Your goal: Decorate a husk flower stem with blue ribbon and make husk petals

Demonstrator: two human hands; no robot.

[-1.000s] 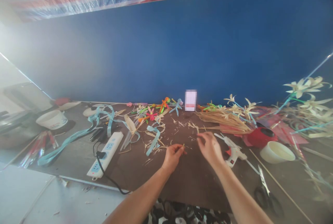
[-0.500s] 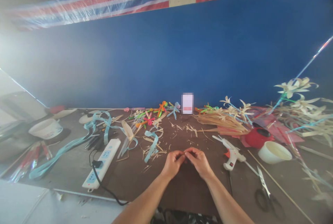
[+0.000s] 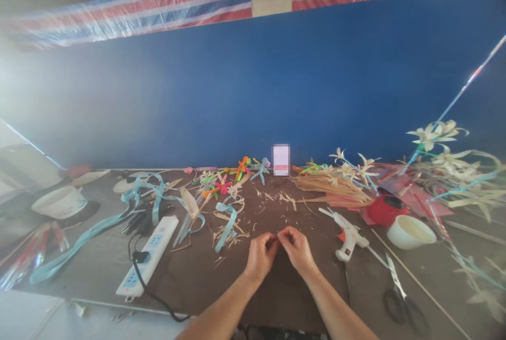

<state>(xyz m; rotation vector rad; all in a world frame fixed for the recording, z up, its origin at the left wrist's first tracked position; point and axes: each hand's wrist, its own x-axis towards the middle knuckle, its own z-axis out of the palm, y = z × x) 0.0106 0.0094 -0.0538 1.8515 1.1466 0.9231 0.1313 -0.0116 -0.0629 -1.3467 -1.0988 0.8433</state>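
Observation:
My left hand (image 3: 261, 255) and my right hand (image 3: 296, 250) meet fingertip to fingertip above the brown table (image 3: 284, 303). Both are closed in a pinch; whatever lies between the fingers is too small to make out. Beyond them, pale straw scraps (image 3: 286, 200) are scattered. Left of my hands lies a curled light-blue ribbon (image 3: 226, 226) among more scraps. To the right rest a white glue gun (image 3: 350, 237) with a stick in its back and a pair of scissors (image 3: 397, 282) with black handles.
A white power strip (image 3: 148, 258) with a black plug lies left. Straw flowers (image 3: 430, 134), a straw bundle (image 3: 336, 187), a cream bowl (image 3: 411, 232) and a red object (image 3: 383, 211) stand right. Pipe-cleaner figures (image 3: 241, 166) line the back by the blue panel (image 3: 253, 81). A white bowl (image 3: 59, 203) sits far left.
The view has shifted slightly, so things on the table appear a little further left. My fingertips have drawn slightly apart, still pinched close together.

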